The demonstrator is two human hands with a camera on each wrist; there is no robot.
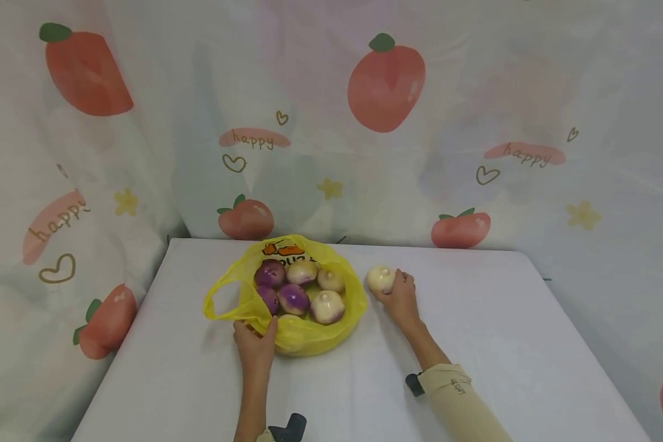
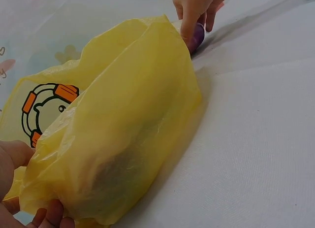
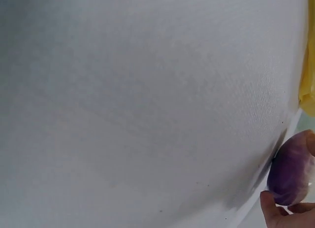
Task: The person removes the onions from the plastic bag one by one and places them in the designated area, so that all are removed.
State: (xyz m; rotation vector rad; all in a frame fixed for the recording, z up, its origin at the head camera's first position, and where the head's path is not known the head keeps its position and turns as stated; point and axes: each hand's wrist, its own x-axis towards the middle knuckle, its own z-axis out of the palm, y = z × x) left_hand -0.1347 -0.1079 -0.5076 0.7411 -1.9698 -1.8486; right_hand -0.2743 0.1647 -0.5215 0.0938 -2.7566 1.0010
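Several "happy" prints (image 1: 254, 139) behind yellow lettered bag (image 1: 312, 341).

White worktop (image 1: 503, 319), pale fabric backdrop (image 1: 320, 80) beyond its far, left and right edges, printed red fruits (image 1: 387, 89), outlined hearts, yellow flowers (image 1: 329, 188), "happy" lettering (image 1: 254, 139).

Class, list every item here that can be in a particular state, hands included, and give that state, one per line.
Yellow bag: open at the top, part full.
Bag handle: spread in a loop to the left.
Turnips in the bag: whole, lying loose.
Turnip outside the bag: whole, held.
Left hand: pinching the bag's near edge.
Right hand: gripping the outside turnip.
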